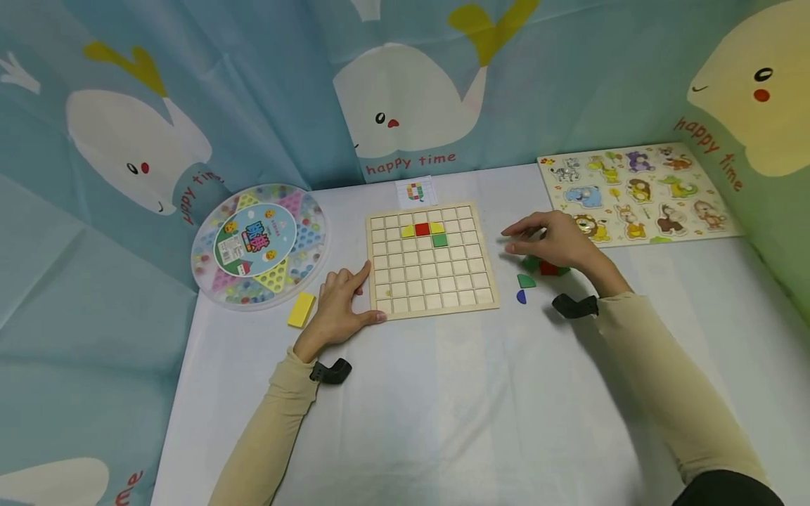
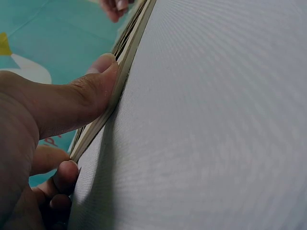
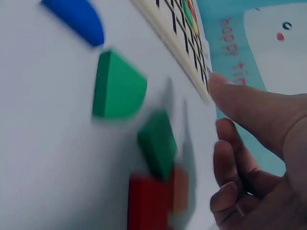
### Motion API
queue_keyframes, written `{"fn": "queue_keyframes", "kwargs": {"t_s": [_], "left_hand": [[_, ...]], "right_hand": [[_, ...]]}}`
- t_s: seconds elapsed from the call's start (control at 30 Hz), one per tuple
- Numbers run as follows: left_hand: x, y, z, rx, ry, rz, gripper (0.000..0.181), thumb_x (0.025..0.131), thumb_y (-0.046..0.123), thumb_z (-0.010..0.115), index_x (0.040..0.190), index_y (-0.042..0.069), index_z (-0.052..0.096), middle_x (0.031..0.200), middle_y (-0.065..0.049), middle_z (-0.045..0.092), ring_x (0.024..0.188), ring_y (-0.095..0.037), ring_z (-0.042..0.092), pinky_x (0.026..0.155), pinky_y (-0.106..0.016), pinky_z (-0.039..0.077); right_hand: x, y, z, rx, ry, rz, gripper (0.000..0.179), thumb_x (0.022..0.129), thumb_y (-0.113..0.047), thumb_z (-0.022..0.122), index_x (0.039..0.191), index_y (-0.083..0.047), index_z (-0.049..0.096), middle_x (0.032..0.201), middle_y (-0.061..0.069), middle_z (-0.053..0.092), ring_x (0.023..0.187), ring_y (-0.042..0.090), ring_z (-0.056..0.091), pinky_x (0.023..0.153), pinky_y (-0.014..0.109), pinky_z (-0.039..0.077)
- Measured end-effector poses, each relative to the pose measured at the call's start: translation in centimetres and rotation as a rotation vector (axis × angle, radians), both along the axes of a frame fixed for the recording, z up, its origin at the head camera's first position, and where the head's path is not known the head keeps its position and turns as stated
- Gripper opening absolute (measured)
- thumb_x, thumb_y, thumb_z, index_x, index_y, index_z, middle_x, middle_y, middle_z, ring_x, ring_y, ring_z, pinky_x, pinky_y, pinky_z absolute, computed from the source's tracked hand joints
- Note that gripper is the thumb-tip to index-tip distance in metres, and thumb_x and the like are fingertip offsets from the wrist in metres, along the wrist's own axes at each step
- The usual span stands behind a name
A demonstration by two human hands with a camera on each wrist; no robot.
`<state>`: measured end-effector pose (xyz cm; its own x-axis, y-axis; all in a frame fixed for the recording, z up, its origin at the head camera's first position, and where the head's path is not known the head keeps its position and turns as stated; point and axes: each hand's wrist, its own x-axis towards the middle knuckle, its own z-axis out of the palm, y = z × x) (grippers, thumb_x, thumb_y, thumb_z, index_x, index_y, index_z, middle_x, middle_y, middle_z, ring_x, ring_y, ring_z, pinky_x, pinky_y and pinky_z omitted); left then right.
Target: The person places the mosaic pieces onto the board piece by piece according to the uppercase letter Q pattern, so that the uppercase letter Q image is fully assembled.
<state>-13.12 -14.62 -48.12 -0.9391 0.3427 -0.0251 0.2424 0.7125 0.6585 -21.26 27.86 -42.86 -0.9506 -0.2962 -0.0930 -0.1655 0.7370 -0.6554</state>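
Left hand [image 1: 338,302] at near-left corner of grid board [image 1: 432,286]: thumb extended against the near edge, index along the left edge, remaining fingers bent, nothing lifted. Right hand [image 1: 550,235] raised over the loose pieces right of the board — thumb and index spread apart with a gap, other fingers loosely curled, nothing held. White cloth [image 1: 430,407] runs from the board's near edge toward the person; a strip of it separates the right edge from the pieces. Count on board, upper rows: two yellow pieces [image 1: 437,228], one red square [image 1: 422,229], one green square [image 1: 439,241]. Loose at right: one blue piece [image 1: 522,297], one green quarter-round [image 1: 526,281], plus a red-and-green cluster [image 1: 548,268] — partly hidden by the hand, total uncertain. One yellow block [image 1: 301,310] left of board.
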Motion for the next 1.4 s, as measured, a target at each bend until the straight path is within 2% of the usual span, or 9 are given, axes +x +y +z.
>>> {"fn": "queue_keyframes", "kwargs": {"t_s": [0.17,0.37,0.53,0.97,1.13,1.4], "left_hand": [[0.1,-0.2,0.0,-0.005,0.011,0.003,0.105,0.082,0.032,0.093,0.166,0.007,0.035,0.098,-0.006,0.046,0.094,-0.024,0.03,0.084,-0.039,0.022],[0.1,-0.2,0.0,0.002,0.019,0.004,0.105,0.082,0.031,0.094,0.165,0.007,0.036,0.097,-0.006,0.046,0.093,-0.024,0.03,0.084,-0.039,0.022],[0.1,-0.2,0.0,0.005,0.028,-0.002,0.105,0.081,0.031,0.094,0.165,0.006,0.036,0.097,-0.005,0.045,0.093,-0.023,0.03,0.083,-0.039,0.022],[0.2,-0.1,0.0,0.003,0.029,-0.007,0.104,0.082,0.032,0.093,0.165,0.006,0.036,0.096,-0.006,0.045,0.093,-0.022,0.029,0.084,-0.039,0.022],[0.2,-0.1,-0.1,0.003,0.015,-0.003,0.105,0.082,0.032,0.094,0.166,0.008,0.035,0.097,-0.005,0.045,0.093,-0.023,0.029,0.084,-0.038,0.022],[0.1,0.0,-0.1,0.003,0.009,0.003,0.105,0.081,0.032,0.094,0.166,0.008,0.035,0.097,-0.005,0.045,0.094,-0.024,0.03,0.084,-0.038,0.022]], "right_hand": [[1.0,2.0,0.5,0.045,-0.041,0.02,0.029,0.093,-0.019,0.084,0.12,-0.01,0.081,0.115,0.014,0.078,0.092,0.021,0.065,0.07,0.024,0.049],[1.8,3.1,0.4,0.087,-0.068,0.052,0.027,0.094,-0.011,0.081,0.122,-0.01,0.081,0.121,0.015,0.078,0.108,0.027,0.067,0.079,0.023,0.048],[1.9,3.2,0.0,0.089,-0.053,0.085,0.03,0.092,-0.009,0.083,0.121,-0.006,0.08,0.12,0.017,0.078,0.101,0.025,0.068,0.075,0.023,0.048],[2.0,2.7,0.3,0.114,-0.074,0.08,0.03,0.091,-0.009,0.085,0.12,-0.005,0.08,0.116,0.016,0.078,0.095,0.023,0.065,0.074,0.025,0.048],[1.9,2.6,0.3,0.118,-0.083,0.084,0.027,0.09,-0.01,0.085,0.116,-0.004,0.08,0.111,0.015,0.077,0.095,0.024,0.064,0.075,0.026,0.048],[1.6,2.5,0.2,0.09,-0.09,0.077,0.024,0.089,-0.017,0.088,0.107,-0.004,0.077,0.101,0.012,0.075,0.084,0.021,0.061,0.067,0.025,0.047]]}}
